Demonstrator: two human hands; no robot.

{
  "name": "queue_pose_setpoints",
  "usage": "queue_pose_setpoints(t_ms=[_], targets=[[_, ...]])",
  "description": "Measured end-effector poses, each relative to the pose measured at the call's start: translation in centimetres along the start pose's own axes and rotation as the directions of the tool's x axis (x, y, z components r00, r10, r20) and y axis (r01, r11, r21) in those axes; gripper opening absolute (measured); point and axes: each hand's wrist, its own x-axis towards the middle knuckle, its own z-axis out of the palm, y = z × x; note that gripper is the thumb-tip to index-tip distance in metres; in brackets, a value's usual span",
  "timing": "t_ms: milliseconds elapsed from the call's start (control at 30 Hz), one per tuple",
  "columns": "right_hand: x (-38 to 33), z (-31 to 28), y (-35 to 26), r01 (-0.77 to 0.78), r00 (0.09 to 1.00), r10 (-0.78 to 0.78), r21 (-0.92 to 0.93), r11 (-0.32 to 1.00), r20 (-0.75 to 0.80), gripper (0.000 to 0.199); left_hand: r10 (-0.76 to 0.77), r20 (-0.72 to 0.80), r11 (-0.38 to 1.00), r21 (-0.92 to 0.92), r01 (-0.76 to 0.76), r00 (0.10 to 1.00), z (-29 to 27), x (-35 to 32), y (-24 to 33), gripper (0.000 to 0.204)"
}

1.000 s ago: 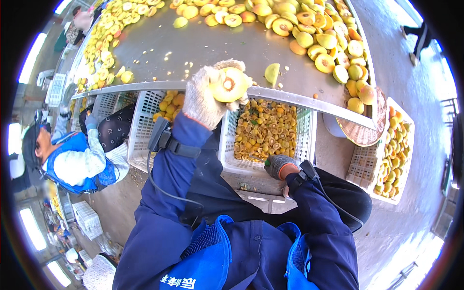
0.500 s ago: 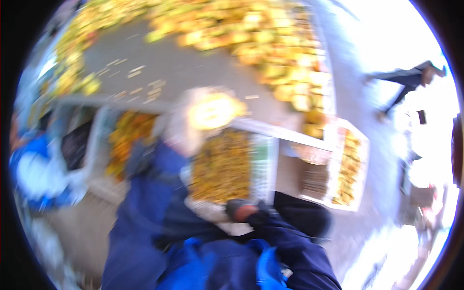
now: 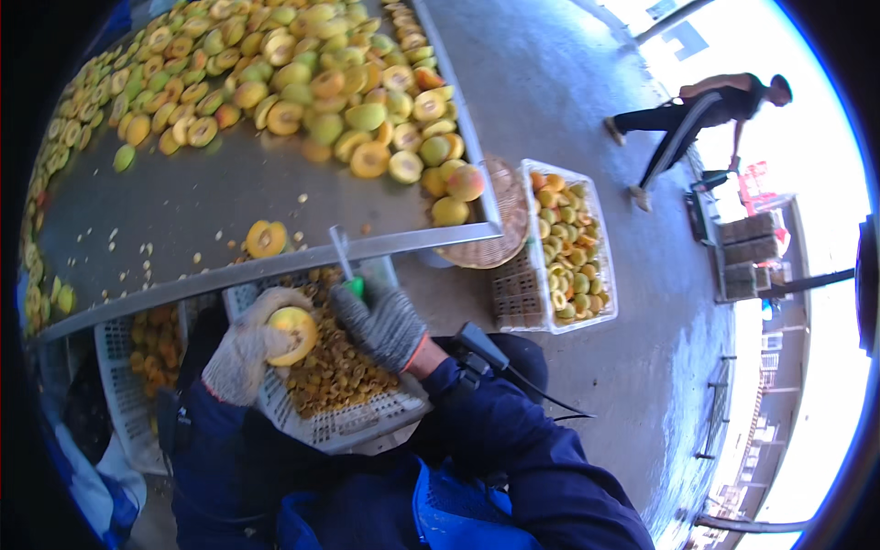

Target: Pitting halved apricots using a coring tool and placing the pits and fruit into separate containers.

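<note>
My left hand [image 3: 240, 353], in a white knitted glove, is closed round a yellow peach [image 3: 293, 335] whose cut face shows. It is held above a white plastic crate [image 3: 335, 434] filled with brown peach pits [image 3: 346, 378]. My right hand [image 3: 387, 328], in a grey knitted glove, grips a knife [image 3: 354, 287] by its green handle. The blade points up and away, close to the metal table's near edge, apart from the peach. A halved peach [image 3: 266, 238] lies on the table just beyond my hands.
The metal table [image 3: 183, 206] bears a heap of halved peaches [image 3: 302, 87] and scattered pale bits. To the right stand a wicker basket [image 3: 500, 234] and a white crate [image 3: 522, 298] of peach halves. Another crate [image 3: 115, 367] is at left. A person [image 3: 697, 124] walks at far right.
My view has turned right and the blur has gone. My left hand has drawn back from over the table edge to above the pits. My right hand has risen from the crate's near side.
</note>
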Motion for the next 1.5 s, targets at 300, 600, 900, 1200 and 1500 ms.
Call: queue_pose_setpoints(t_ms=[300,600,900,1200,1500], targets=[[-2.3,-0.4,0.5,-0.157,0.966,0.069,0.348,0.924,0.250,0.025,0.060,-0.298,0.827,-0.520,-0.215,0.953,2.2,3.0,-0.7,0.050],[-2.4,1.8,0.3,0.375,0.927,-0.326,-0.436,0.818,0.186,0.020,0.236,-0.290,0.963,-0.055,-0.263,0.927,1.1,3.9,-1.8,0.026],[-2.3,3.3,1.1,0.396,0.915,-0.365,-0.548,0.737,0.171,0.022,0.379,-0.314,0.920,0.228,-0.318,0.870,1.4,2.9,-1.8,0.026],[-2.5,4.3,1.1,0.286,0.957,-0.244,-0.379,0.880,0.155,0.024,0.375,-0.336,0.925,0.194,-0.326,0.864,1.0,3.6,-6.0,0.036],[-2.4,3.9,0.1,0.205,0.957,-0.130,-0.290,0.935,0.259,0.020,0.315,-0.337,0.860,-0.295,-0.417,0.887,0.7,3.7,-5.3,0.035]])
